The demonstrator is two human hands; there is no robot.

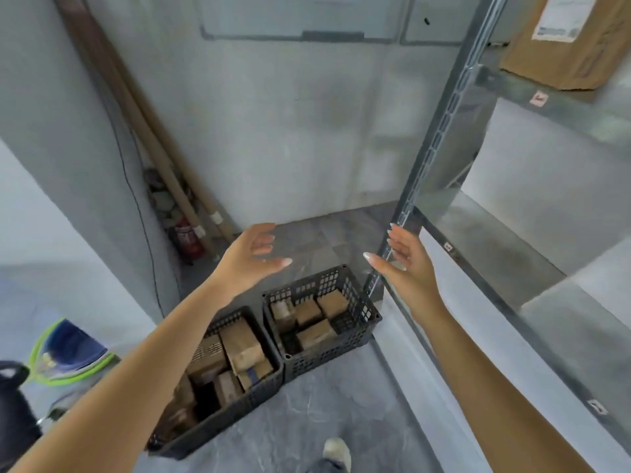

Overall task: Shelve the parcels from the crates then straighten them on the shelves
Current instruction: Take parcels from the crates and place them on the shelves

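**Shelving barely begun**

From the head camera: looks like early going. In sight on the upper shelf (546,97), only one large brown parcel (560,39). Left to empty: two black lattice crates on the floor beside the shelving, far crate (355,343) and near crate (239,414), both packed with small brown cardboard parcels (316,332), jumbled and tilted. Left hand (251,254) and right hand (401,257) raised above the crates, apart, fingers spread, holding nothing. Straightening not yet started.

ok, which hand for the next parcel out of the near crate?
Left, likely: left hand and right hand are both open and empty, but the left arm crosses over the near crate; the right is over by the shelf post.
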